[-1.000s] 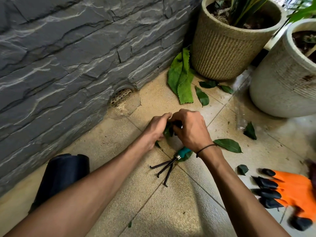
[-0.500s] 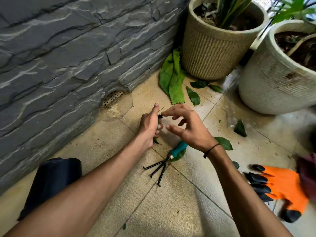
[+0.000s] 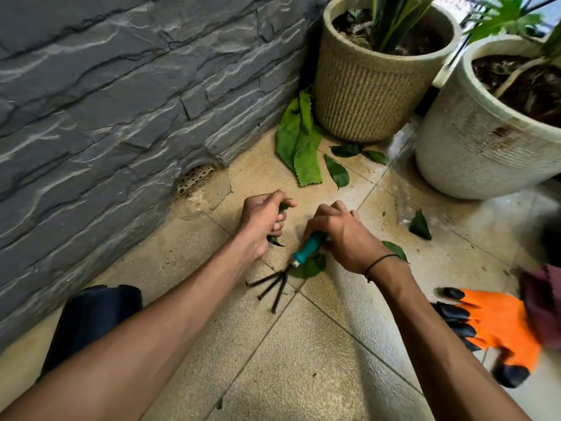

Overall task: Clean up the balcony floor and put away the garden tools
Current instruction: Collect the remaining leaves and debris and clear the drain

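Observation:
My left hand grips a small bunch of dark green leaves in its curled fingers, just above the tiled floor. My right hand closes around the teal handle of a small hand rake whose black prongs lie on the tiles, pointing toward me. One leaf lies under the rake's neck, another leaf peeks out beside my right wrist. More fallen leaves are scattered near the pots, one lying alone to the right.
A green cloth lies against the beige ribbed pot. A white pot stands at right. An orange clawed garden glove lies at lower right. A black bag sits by the grey stone wall, near a floor drain.
My right hand dropped from near my left hand down onto the rake's teal handle and closed on it. My left hand curled tighter around its leaves.

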